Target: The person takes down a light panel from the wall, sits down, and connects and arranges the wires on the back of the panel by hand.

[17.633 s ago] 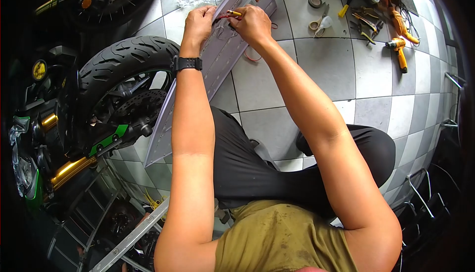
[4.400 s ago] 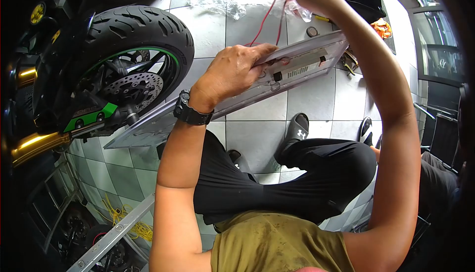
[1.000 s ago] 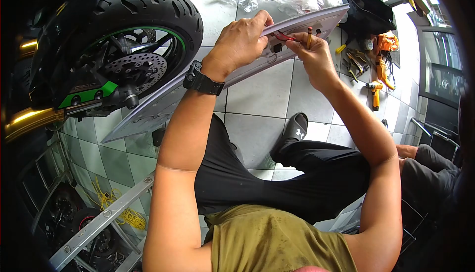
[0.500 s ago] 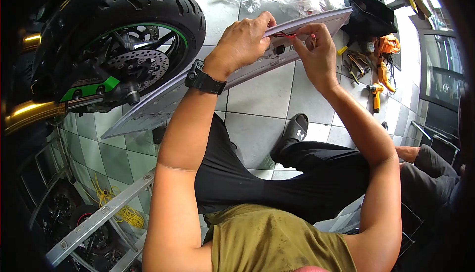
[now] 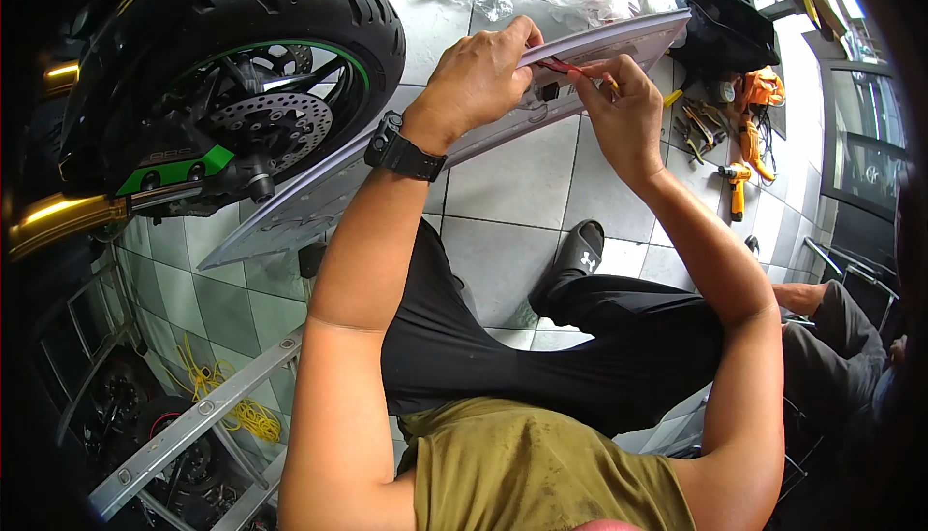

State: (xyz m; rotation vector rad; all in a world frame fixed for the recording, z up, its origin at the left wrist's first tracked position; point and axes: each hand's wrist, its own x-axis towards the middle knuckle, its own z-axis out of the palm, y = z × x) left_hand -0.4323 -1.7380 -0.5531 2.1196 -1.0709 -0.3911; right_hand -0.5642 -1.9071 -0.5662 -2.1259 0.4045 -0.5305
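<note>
A thin white panel [image 5: 493, 138] slants across in front of me, its underside facing me. My left hand [image 5: 478, 75] is closed over its upper edge, thumb on the near side close to some thin wires. Red and dark wires [image 5: 553, 65] come out by a small black part [image 5: 550, 92] on the panel. My right hand [image 5: 626, 111] pinches the red wire between thumb and fingertips. Something small and yellow-orange [image 5: 613, 85] shows between its fingers; its kind is too small to make out.
A motorcycle front wheel [image 5: 280, 67] stands at the left, near the panel. An aluminium ladder [image 5: 198, 425] and yellow rope [image 5: 217, 391] are lower left. Pliers [image 5: 703, 125], an orange drill [image 5: 737, 188] and a black bag [image 5: 723, 33] lie at right. Another person's leg [image 5: 831, 323] is at far right.
My right hand has shifted slightly, its fingers spreading a little around the red wire, and the yellow-orange item shows more. The left hand keeps its place on the panel.
</note>
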